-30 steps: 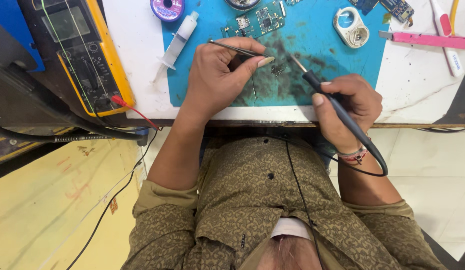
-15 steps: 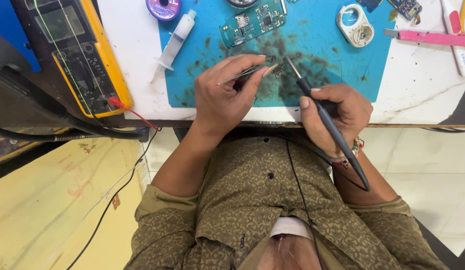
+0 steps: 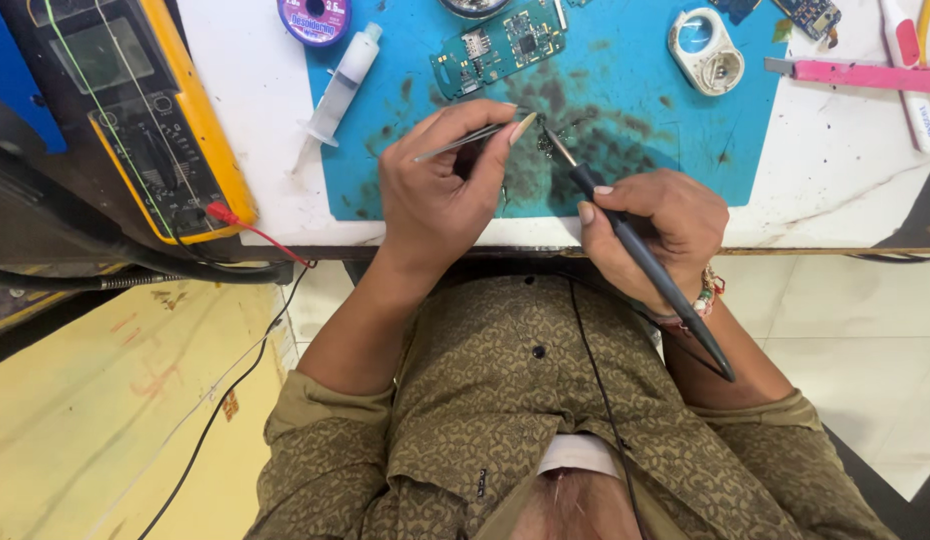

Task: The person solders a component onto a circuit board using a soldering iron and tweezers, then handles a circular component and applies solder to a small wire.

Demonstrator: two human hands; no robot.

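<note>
Soldering iron [image 3: 640,255] sits in my right hand [image 3: 650,225], fingers wrapped around its dark grip, over the blue mat [image 3: 625,75] near the table's front edge. Its long axis runs diagonally, tip up-left toward the tweezers [image 3: 465,140], cord end down-right past my wrist. My left hand [image 3: 440,195] pinches those tweezers. I judge the hot tip could graze my left fingertips, they sit so close.

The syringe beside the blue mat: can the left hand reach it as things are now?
Probably yes. The syringe lies uncovered just beyond the left hand, with nothing between them. But the fingers already hold thin tweezers, so they are not free to grasp it.
</note>
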